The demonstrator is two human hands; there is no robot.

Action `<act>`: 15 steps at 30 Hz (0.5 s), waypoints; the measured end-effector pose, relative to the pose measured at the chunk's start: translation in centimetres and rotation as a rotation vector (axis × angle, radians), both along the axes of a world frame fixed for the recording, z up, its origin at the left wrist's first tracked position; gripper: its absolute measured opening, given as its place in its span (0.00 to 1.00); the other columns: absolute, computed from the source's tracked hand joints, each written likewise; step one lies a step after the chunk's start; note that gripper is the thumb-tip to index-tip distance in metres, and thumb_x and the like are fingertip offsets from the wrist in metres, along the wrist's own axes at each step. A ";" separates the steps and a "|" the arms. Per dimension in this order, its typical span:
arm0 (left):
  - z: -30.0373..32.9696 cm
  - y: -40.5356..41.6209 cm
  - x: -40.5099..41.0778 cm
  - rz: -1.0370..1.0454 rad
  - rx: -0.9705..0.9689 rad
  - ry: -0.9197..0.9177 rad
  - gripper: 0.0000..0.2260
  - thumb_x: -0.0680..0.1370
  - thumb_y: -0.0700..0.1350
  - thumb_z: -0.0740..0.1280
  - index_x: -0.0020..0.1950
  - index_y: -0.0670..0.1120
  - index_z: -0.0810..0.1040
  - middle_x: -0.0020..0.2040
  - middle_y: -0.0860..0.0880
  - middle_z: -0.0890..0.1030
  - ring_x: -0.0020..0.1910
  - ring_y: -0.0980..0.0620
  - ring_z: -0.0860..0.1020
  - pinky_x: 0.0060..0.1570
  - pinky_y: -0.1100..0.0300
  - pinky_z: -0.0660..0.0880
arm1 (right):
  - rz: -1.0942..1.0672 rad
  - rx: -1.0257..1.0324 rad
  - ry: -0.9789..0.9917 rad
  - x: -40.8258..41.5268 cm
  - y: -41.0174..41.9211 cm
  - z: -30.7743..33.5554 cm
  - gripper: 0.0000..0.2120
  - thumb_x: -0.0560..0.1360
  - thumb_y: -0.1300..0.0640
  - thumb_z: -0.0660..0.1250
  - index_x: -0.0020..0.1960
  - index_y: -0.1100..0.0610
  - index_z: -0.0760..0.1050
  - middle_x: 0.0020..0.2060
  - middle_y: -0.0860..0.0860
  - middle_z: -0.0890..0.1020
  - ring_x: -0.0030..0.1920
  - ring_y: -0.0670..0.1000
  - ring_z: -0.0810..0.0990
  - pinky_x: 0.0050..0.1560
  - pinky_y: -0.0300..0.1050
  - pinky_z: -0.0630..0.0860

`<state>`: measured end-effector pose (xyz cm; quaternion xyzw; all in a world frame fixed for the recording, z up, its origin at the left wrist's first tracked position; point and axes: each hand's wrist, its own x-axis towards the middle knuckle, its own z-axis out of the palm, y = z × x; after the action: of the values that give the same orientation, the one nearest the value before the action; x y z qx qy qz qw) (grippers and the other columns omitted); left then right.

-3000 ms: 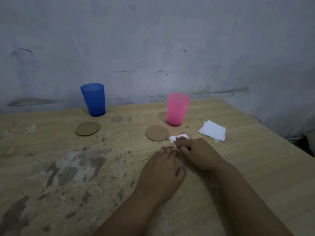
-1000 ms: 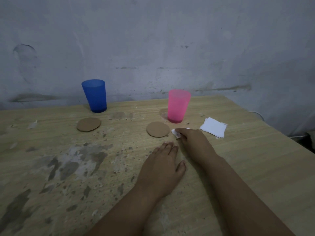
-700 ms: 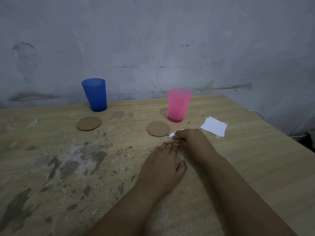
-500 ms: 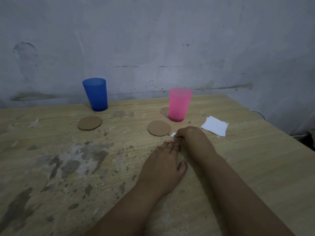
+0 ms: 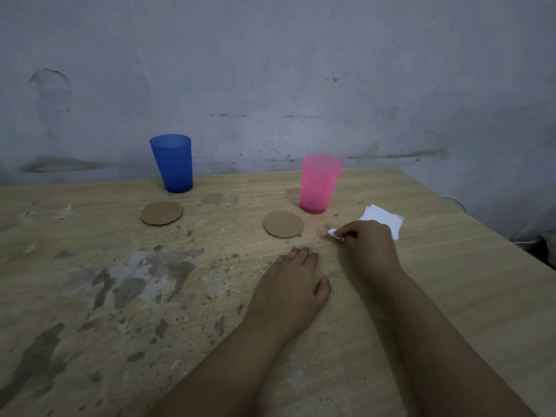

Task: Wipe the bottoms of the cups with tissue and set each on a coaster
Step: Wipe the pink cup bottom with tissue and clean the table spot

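A blue cup (image 5: 172,162) stands upright at the back left of the wooden table, with a round brown coaster (image 5: 162,213) in front of it. A pink cup (image 5: 319,183) stands upright further right, and a second coaster (image 5: 283,223) lies just in front and left of it. My right hand (image 5: 368,245) pinches a small folded white tissue (image 5: 333,234) a little right of that coaster, in front of the pink cup. My left hand (image 5: 291,288) lies flat on the table, fingers straight, holding nothing.
A small stack of white tissues (image 5: 383,221) lies behind my right hand, near the table's right edge. The table (image 5: 120,296) has worn, stained patches on its left half. A grey wall (image 5: 270,70) rises right behind the cups.
My right hand has gathered the tissue into its fingers and shifted right, away from the left hand. The left hand and both cups have stayed where they were.
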<state>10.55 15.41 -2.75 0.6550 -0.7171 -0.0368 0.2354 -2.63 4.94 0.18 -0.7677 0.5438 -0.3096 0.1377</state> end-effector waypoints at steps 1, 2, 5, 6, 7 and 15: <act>0.2 0.0 0.0 0.007 -0.026 0.024 0.23 0.79 0.53 0.55 0.73 0.46 0.63 0.74 0.48 0.65 0.73 0.52 0.60 0.71 0.59 0.55 | -0.041 0.023 -0.108 -0.4 0.1 0.1 0.12 0.72 0.68 0.63 0.44 0.59 0.84 0.40 0.50 0.85 0.39 0.44 0.77 0.37 0.24 0.67; 0.4 0.1 0.1 0.015 -0.060 0.060 0.22 0.79 0.51 0.56 0.72 0.46 0.66 0.72 0.48 0.68 0.71 0.51 0.64 0.69 0.58 0.60 | -0.077 0.076 -0.237 -0.8 0.2 0.3 0.12 0.71 0.68 0.64 0.42 0.57 0.84 0.36 0.47 0.84 0.36 0.42 0.76 0.35 0.25 0.68; 0.9 0.3 0.3 0.039 -0.160 0.212 0.18 0.78 0.49 0.59 0.67 0.48 0.72 0.64 0.50 0.77 0.61 0.51 0.75 0.59 0.58 0.71 | -0.059 0.382 -0.840 -1.5 0.5 1.4 0.13 0.69 0.71 0.63 0.36 0.59 0.83 0.29 0.48 0.82 0.32 0.45 0.78 0.37 0.36 0.75; 1.0 0.3 0.4 0.055 -0.186 0.265 0.18 0.78 0.48 0.59 0.67 0.49 0.73 0.63 0.51 0.78 0.59 0.52 0.76 0.57 0.58 0.72 | -0.004 0.514 -1.077 -1.5 0.8 1.7 0.12 0.69 0.72 0.61 0.36 0.62 0.81 0.30 0.51 0.81 0.32 0.48 0.78 0.40 0.39 0.76; 1.0 0.2 0.4 0.070 -0.208 0.319 0.17 0.78 0.47 0.60 0.66 0.49 0.74 0.62 0.52 0.78 0.58 0.53 0.76 0.56 0.59 0.73 | 0.059 0.613 -1.268 -1.4 1.0 2.0 0.11 0.70 0.72 0.59 0.38 0.65 0.79 0.32 0.54 0.81 0.32 0.49 0.78 0.43 0.41 0.78; 1.2 -0.1 0.8 0.014 -0.232 0.585 0.14 0.79 0.43 0.62 0.64 0.51 0.76 0.56 0.55 0.80 0.49 0.63 0.76 0.47 0.74 0.71 | 0.312 0.747 -1.355 -0.9 3.0 1.9 0.06 0.67 0.64 0.67 0.43 0.62 0.79 0.37 0.54 0.83 0.39 0.49 0.83 0.48 0.42 0.80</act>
<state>11.38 15.35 -1.53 0.5902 -0.6140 -0.1398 0.5051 -3.51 7.98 2.08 -0.3822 0.2957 -0.4837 0.7297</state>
